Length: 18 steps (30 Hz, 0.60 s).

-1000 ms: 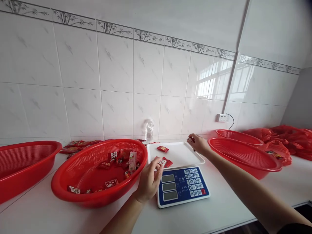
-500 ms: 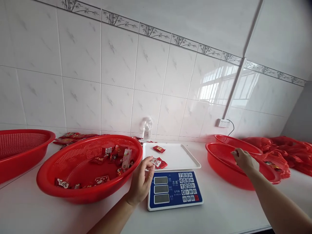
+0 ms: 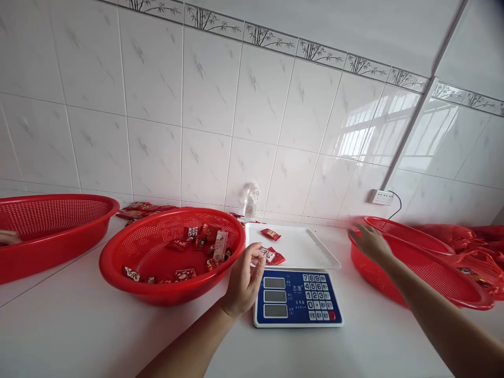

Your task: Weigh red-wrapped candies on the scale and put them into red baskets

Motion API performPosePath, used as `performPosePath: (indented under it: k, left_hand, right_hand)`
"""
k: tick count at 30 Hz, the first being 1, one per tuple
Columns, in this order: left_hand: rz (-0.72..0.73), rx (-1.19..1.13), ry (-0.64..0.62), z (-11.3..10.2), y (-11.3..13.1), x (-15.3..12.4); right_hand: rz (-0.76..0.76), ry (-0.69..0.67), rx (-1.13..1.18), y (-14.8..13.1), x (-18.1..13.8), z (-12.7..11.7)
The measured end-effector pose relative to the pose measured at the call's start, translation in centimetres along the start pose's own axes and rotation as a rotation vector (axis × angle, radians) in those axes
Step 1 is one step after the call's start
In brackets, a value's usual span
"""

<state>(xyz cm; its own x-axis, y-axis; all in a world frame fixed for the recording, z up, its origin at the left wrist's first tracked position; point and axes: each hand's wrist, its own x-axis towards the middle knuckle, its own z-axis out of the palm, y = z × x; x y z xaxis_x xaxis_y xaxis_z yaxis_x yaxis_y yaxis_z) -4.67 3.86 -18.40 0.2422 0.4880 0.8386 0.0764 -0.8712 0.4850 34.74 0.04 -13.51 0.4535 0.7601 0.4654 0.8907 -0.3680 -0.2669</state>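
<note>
My left hand [image 3: 244, 278] is beside the front left corner of the scale's white tray [image 3: 307, 252], fingers loosely curled and the thumb apart. Its fingertips are at the edge of a red-and-white snack packet [image 3: 268, 254]; whether they touch it is unclear. That packet overlaps a red one, and another red packet [image 3: 271, 234] lies farther back. In front is the scale's blue keypad panel [image 3: 298, 298]. My right hand [image 3: 372, 242] is over the left rim of the right red basket [image 3: 433, 273]; its blurred fingers hide whether anything is held.
A red basket [image 3: 118, 262] with several small packets stands left of the scale. In the far left basket [image 3: 79, 239] another person's hand [image 3: 8, 237] shows. A clear bottle [image 3: 251, 202] stands by the wall. Red bags [image 3: 452, 236] lie at the right behind another basket [image 3: 409, 234].
My right hand has moved left, from inside the right basket to its rim; the small whitish thing at its fingertips no longer shows. My left hand stays by the tray. The view has shifted left.
</note>
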Motion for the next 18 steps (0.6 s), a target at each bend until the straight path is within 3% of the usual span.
performPosePath:
  k: [5,7,9,13,18]
  left_hand:
    - [0.005,-0.026,0.027,0.0,0.0,0.0]
    - [0.004,-0.042,0.018,-0.1,0.1,-0.1]
    - [0.005,-0.047,0.002,-0.2,0.1,-0.3]
    - [0.000,-0.046,-0.022,-0.4,0.0,-0.5]
    - [-0.002,-0.050,-0.040,-0.4,0.0,-0.5]
  right_hand:
    - [-0.433,-0.186,0.147,-14.2,-2.8,2.3]
    - [-0.584,-0.382,0.194,-18.5,-4.1,3.4]
    - [-0.620,-0.519,0.191,-21.4,-4.8,4.5]
    - [-0.590,-0.559,0.150,-23.8,-4.4,6.5]
    - [-0.603,-0.472,0.126,-23.2,-3.5,7.3]
